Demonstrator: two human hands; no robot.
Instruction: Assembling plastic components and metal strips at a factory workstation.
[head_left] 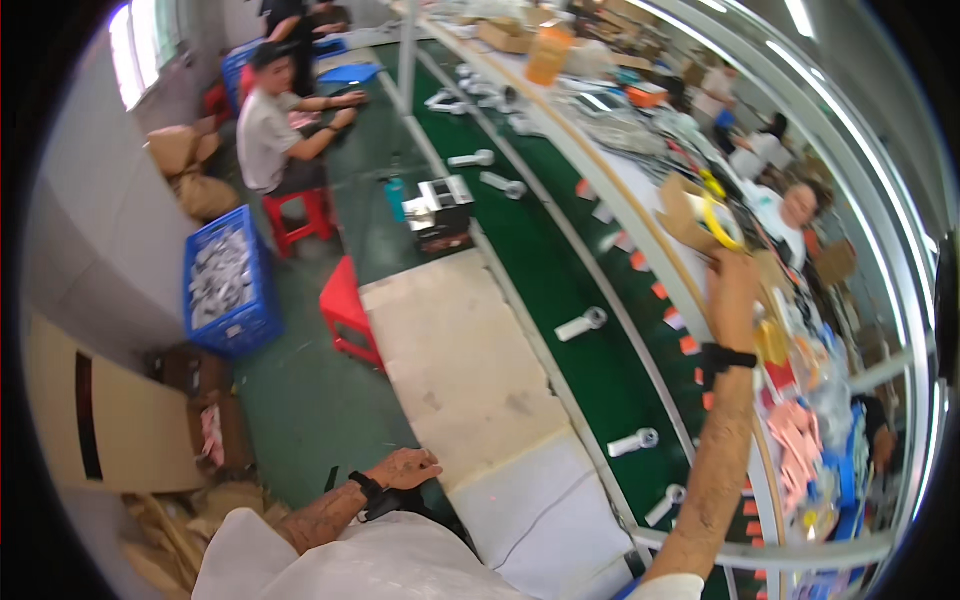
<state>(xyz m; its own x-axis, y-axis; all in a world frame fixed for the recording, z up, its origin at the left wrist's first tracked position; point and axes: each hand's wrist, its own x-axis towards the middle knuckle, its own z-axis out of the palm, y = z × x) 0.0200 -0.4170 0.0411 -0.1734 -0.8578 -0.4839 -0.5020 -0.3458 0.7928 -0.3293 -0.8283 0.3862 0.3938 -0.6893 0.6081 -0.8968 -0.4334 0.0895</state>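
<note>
My right arm stretches far forward to the shelf above the belt. At its end my right hand (733, 268) is closed on the lower edge of a roll of yellow tape (724, 224); the fingertips are blurred. The roll leans at an open cardboard box (684, 212), and another yellow ring (712, 184) sits just behind it. My left hand (405, 467) hovers by the left edge of the worktable, fingers curled in, with nothing visible in them. A pale sheet (455, 350) and a white sheet (540, 505) cover the table beside it.
White handheld devices (582, 324) lie spaced along the green belt (610, 385). Ahead stand a black-and-white box (440, 215) and a teal bottle (394, 200). A red stool (350, 315) and a blue crate (230, 285) of parts are left. A co-worker (275, 125) sits farther up.
</note>
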